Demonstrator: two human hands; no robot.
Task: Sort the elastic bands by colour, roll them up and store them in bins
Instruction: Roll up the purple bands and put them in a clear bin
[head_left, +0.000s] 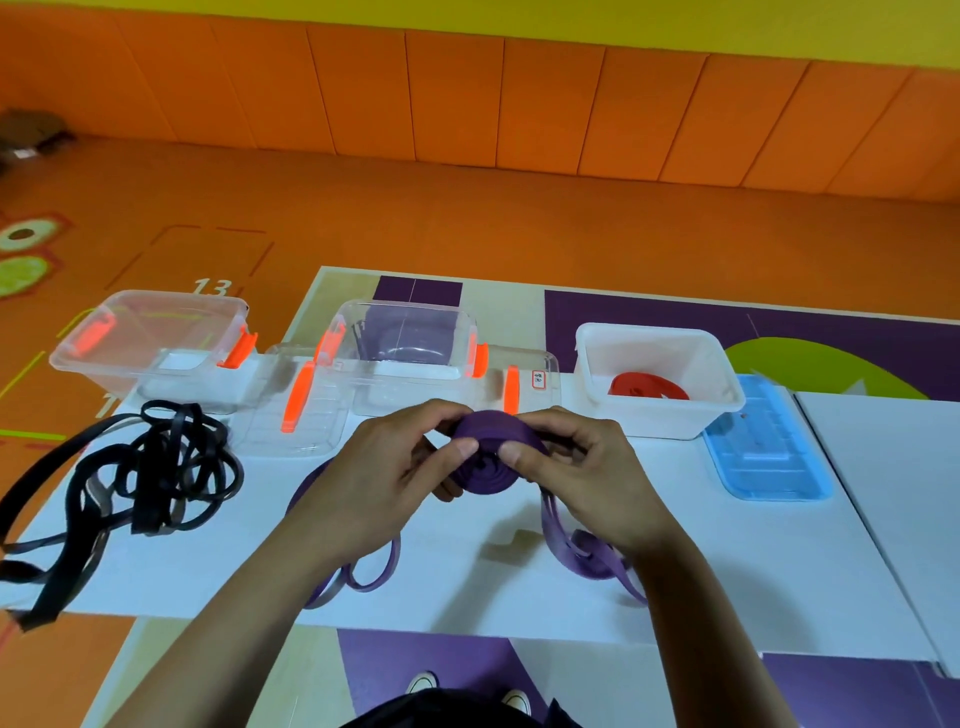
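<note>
Hands (384, 483) (587, 483) pinch purple roll (483, 470), seemingly half-wound.

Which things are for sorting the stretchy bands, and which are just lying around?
For the job: purple roll, held by the left hand and right hand; loose purple bands; black bands; left clear bin; middle clear bin; white bin with red roll.
Just lying about: clear lid; blue lid.

My white desk (467, 597) stands on a purple-and-green mat (675, 312). Beyond it, orange floor (467, 208) meets a padded orange wall (467, 93). My shoe (422, 680) shows below.
</note>
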